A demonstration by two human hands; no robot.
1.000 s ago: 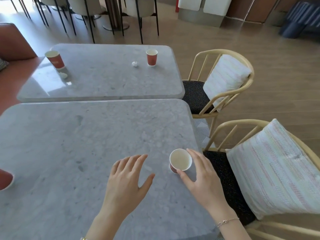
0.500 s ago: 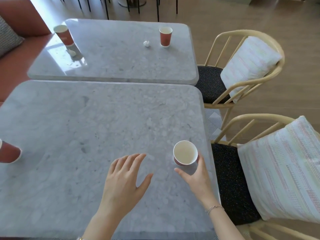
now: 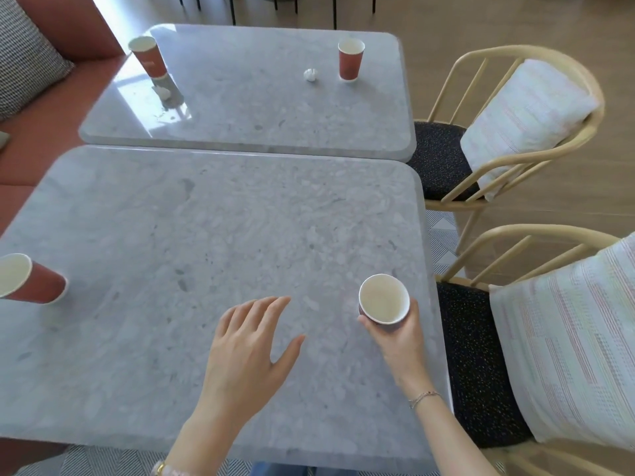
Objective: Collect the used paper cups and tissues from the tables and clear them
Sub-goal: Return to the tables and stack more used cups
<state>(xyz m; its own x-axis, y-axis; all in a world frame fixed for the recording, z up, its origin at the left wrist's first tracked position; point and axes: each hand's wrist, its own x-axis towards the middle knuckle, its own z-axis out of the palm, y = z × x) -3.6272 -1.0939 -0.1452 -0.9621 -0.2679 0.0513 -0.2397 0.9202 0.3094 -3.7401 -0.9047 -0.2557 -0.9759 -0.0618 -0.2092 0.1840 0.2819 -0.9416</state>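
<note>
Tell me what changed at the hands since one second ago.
The right hand, which was only touching the red paper cup, has closed its grip round the cup's side. The left hand stayed open above the grey marble table, and the crumpled white tissue did not move.

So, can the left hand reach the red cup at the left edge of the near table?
Probably yes. The left hand is open and empty, and only bare tabletop lies between it and the red cup, though the stretch sideways looks long.
</note>
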